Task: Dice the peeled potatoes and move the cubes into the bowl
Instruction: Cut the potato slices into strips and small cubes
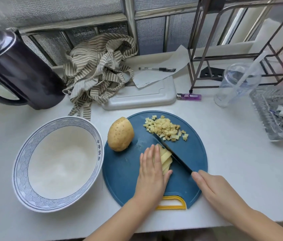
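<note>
A: Right hand [212, 186], grip state?
B: Grip closed over the handle of the knife [173, 153]. The handle is hidden under the palm, so I cannot tell how the fingers lie. Blade is dark, thin and straight, running up-left, with its edge against the sliced potato [166, 158].

A: Left hand [152, 173]?
B: Grip wide, clasping nothing. Fingers are straight and flat on top of the sliced potato, thumb at its near end. Slices are pale yellow and fanned toward the blade; the hand covers much of them.

A: Task items, location?
B: All on the cutting board [119, 171], which is round, matte blue, with a yellow-rimmed handle slot at its near edge.
- Potato cubes [166, 128]: small, in a loose heap at the far side, by the blade tip.
- Whole potato [120, 134]: oval, tan, speckled, at the board's left edge, between the heap and the bowl [20, 164].
- Bowl: just left of the board, glossy white ceramic with a blue wave pattern round the rim.

A: Surroundings?
B: Surface [232, 153] is white and smooth.
- Far left: black kettle [15, 66].
- Behind the board: a crumpled striped cloth [99, 66] partly over a grey rectangular tray [142, 98]. Behind that, a paper sheet [163, 73] with a pen [157, 69] on it.
- To the right: purple lighter [189, 97], clear tumbler [236, 84] with a straw, ribbed glass dish [265, 122].
</note>
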`<action>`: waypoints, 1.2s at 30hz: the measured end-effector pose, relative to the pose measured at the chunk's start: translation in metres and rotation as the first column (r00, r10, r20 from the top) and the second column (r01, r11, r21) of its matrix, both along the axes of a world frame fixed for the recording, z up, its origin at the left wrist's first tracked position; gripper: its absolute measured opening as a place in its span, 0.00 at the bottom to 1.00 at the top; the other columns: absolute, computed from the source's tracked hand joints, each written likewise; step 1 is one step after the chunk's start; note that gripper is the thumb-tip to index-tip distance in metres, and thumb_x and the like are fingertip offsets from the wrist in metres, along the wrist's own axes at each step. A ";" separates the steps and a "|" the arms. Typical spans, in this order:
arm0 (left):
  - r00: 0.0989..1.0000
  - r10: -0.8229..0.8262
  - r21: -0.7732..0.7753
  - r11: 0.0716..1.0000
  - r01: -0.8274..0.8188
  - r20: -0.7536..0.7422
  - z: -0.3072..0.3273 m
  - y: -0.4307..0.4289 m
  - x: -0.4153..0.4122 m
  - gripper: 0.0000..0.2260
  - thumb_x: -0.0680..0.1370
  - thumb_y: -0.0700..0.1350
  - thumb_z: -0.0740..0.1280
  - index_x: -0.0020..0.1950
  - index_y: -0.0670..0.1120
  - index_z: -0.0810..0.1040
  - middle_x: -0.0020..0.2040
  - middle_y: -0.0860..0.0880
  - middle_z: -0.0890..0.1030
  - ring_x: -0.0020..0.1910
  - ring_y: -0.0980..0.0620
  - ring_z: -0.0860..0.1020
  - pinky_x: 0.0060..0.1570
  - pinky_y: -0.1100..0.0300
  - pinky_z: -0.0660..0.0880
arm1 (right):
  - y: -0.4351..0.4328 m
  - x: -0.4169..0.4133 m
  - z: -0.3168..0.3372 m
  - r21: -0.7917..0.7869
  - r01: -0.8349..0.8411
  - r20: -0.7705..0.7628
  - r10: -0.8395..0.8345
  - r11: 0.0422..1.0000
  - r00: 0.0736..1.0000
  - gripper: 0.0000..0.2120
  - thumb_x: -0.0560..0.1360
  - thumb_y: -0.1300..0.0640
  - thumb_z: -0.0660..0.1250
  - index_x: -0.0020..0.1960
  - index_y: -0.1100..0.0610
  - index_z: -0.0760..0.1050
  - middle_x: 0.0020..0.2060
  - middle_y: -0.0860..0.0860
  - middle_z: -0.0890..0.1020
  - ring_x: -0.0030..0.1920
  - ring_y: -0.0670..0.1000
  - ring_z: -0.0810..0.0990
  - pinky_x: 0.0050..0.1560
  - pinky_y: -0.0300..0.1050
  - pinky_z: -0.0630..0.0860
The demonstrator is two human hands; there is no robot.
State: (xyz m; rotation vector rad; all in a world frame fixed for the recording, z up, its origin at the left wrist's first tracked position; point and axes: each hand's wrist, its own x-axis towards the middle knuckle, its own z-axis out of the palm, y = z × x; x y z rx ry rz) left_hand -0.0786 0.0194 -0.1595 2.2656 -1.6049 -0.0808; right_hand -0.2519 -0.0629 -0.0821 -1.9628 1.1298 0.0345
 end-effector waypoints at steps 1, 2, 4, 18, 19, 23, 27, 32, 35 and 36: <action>1.000 0.000 0.007 1.000 0.000 -0.004 0.002 -0.002 0.002 0.32 0.78 0.58 0.54 0.74 0.37 0.61 0.70 0.39 0.68 0.69 0.42 0.66 0.69 0.46 0.65 | -0.001 0.002 0.000 -0.003 0.007 -0.006 -0.007 1.000 1.000 0.25 0.74 0.35 0.45 0.36 0.57 0.63 0.28 0.51 0.66 0.30 0.47 0.66 0.35 0.43 0.63; 1.000 -0.003 0.014 1.000 0.003 -0.012 0.003 -0.003 0.003 0.32 0.78 0.58 0.54 0.75 0.37 0.60 0.70 0.39 0.68 0.69 0.42 0.65 0.68 0.45 0.66 | -0.002 0.003 0.001 -0.008 0.014 -0.014 -0.014 1.000 1.000 0.26 0.73 0.35 0.45 0.36 0.57 0.63 0.28 0.51 0.67 0.30 0.47 0.66 0.35 0.43 0.63; 1.000 -0.023 0.038 0.999 0.024 -0.019 0.006 -0.003 0.006 0.32 0.79 0.58 0.53 0.76 0.38 0.58 0.71 0.41 0.67 0.70 0.42 0.66 0.70 0.47 0.64 | -0.007 0.005 0.003 -0.026 0.015 -0.031 -0.015 1.000 0.999 0.26 0.73 0.34 0.46 0.36 0.57 0.63 0.28 0.50 0.67 0.30 0.47 0.66 0.35 0.43 0.64; 0.998 -0.053 -0.010 0.999 0.053 -0.035 0.009 0.006 0.010 0.34 0.78 0.58 0.56 0.77 0.38 0.54 0.74 0.39 0.61 0.74 0.41 0.58 0.71 0.50 0.54 | -0.007 0.007 0.032 -0.106 -0.017 -0.097 0.007 0.994 0.995 0.24 0.79 0.39 0.48 0.35 0.57 0.63 0.27 0.49 0.67 0.29 0.48 0.66 0.35 0.44 0.64; 0.998 -0.059 -0.016 0.998 0.059 -0.032 0.009 0.006 0.010 0.33 0.78 0.58 0.56 0.77 0.39 0.55 0.74 0.39 0.61 0.73 0.41 0.59 0.71 0.50 0.54 | -0.008 0.007 0.032 -0.104 -0.027 -0.118 0.014 0.994 0.993 0.24 0.80 0.40 0.48 0.35 0.56 0.63 0.28 0.49 0.67 0.29 0.48 0.66 0.36 0.44 0.64; 0.996 -0.091 0.004 0.996 0.091 -0.016 0.009 0.005 0.012 0.32 0.79 0.57 0.56 0.76 0.39 0.58 0.74 0.40 0.63 0.74 0.42 0.59 0.72 0.51 0.52 | -0.012 0.007 0.034 -0.097 -0.045 -0.163 0.028 0.994 0.986 0.23 0.82 0.42 0.50 0.35 0.56 0.62 0.28 0.49 0.67 0.30 0.48 0.66 0.35 0.43 0.64; 0.993 -0.114 0.019 0.993 0.114 -0.016 0.009 0.004 0.014 0.30 0.79 0.56 0.56 0.75 0.39 0.61 0.73 0.41 0.65 0.72 0.43 0.61 0.72 0.50 0.55 | -0.016 0.006 0.036 -0.121 -0.053 -0.162 0.033 0.991 0.986 0.25 0.78 0.38 0.47 0.35 0.57 0.63 0.28 0.49 0.67 0.30 0.49 0.66 0.35 0.44 0.64; 0.996 -0.091 0.028 0.995 0.091 0.012 0.009 0.004 0.014 0.29 0.79 0.57 0.55 0.74 0.39 0.63 0.69 0.40 0.68 0.68 0.41 0.65 0.71 0.49 0.61 | -0.017 0.005 0.043 -0.130 -0.049 -0.129 0.032 0.990 0.991 0.29 0.72 0.33 0.43 0.36 0.57 0.64 0.27 0.50 0.68 0.29 0.48 0.66 0.35 0.44 0.64; 0.997 -0.072 0.010 0.997 0.072 0.011 0.008 0.004 0.013 0.29 0.79 0.57 0.56 0.74 0.39 0.63 0.68 0.39 0.69 0.67 0.41 0.66 0.70 0.48 0.65 | -0.008 0.006 0.047 -0.132 -0.087 -0.135 0.069 0.987 0.988 0.27 0.73 0.34 0.42 0.36 0.56 0.63 0.27 0.49 0.67 0.29 0.48 0.66 0.36 0.43 0.65; 0.998 -0.064 0.002 0.998 0.064 0.008 0.008 0.004 0.013 0.30 0.79 0.57 0.56 0.74 0.39 0.62 0.68 0.39 0.68 0.67 0.41 0.65 0.70 0.49 0.63 | -0.005 0.008 0.046 -0.135 -0.105 -0.149 0.085 0.985 0.985 0.26 0.73 0.35 0.42 0.36 0.55 0.63 0.27 0.49 0.67 0.29 0.49 0.67 0.36 0.43 0.65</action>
